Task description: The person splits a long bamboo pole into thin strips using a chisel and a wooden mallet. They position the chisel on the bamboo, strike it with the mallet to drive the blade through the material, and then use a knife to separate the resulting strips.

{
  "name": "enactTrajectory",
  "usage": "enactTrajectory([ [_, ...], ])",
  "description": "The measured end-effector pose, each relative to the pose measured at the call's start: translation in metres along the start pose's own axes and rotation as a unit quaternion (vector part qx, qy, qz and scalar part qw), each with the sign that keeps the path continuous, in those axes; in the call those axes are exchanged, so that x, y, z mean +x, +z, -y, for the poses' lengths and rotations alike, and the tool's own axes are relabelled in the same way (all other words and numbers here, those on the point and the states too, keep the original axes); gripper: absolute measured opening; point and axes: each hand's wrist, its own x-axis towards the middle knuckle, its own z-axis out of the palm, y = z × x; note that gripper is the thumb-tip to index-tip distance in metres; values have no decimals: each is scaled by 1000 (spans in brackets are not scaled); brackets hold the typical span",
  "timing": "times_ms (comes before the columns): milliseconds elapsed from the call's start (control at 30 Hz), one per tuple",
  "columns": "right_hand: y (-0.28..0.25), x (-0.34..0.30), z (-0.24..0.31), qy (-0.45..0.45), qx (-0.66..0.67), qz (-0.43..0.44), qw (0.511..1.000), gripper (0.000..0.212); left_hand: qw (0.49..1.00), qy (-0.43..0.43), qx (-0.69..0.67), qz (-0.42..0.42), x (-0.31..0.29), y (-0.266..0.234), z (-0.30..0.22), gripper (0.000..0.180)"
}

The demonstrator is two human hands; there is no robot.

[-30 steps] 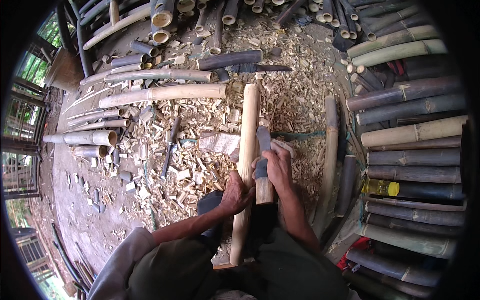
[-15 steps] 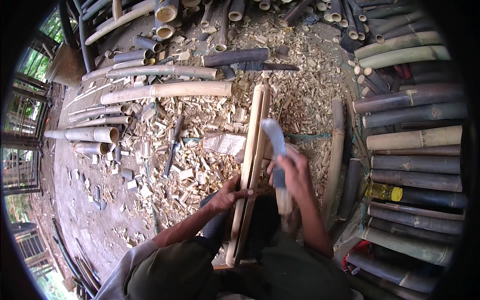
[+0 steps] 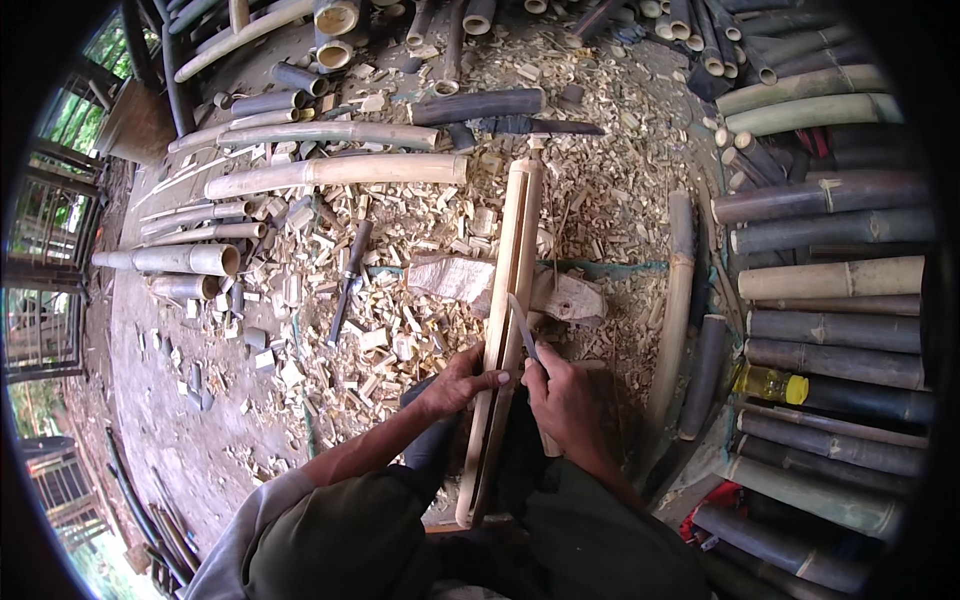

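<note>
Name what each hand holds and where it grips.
Left hand grips the split bamboo pole at its lower middle; right hand holds the knife by its handle.

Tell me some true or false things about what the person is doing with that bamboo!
1. The left hand grips the split bamboo pole. True.
2. The right hand holds a hammer. False: it holds a knife with its blade against the pole.
3. Wood chips cover the ground. True.
4. The yellow bottle lies to the person's left. False: it lies on the right, among stacked bamboo poles.
</note>
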Motion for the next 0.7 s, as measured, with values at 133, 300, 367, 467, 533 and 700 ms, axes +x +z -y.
enactTrajectory([
  [133, 12, 10, 5, 10, 7, -25, 1000, 29, 999, 17, 31, -1, 3, 4, 4, 61],
  [300, 20, 44, -2, -49, 2, -45, 998, 18, 998, 36, 59, -7, 3, 2, 6, 59],
  [367, 19, 47, -4, -48, -5, -42, 998, 19, 998, 35, 56, -5, 6, 2, 12, 59],
  [467, 24, 48, -2, -41, 21, -62, 997, 21, 997, 34, 61, -12, 3, -2, 13, 60],
  [533, 19, 63, 1, -7, 12, -62, 998, 25, 998, 32, 61, -10, 3, 4, 11, 60],
  [700, 4, 89, 17, 12, 14, -31, 999, 32, 997, 34, 71, -26, 2, 0, 17, 61],
])
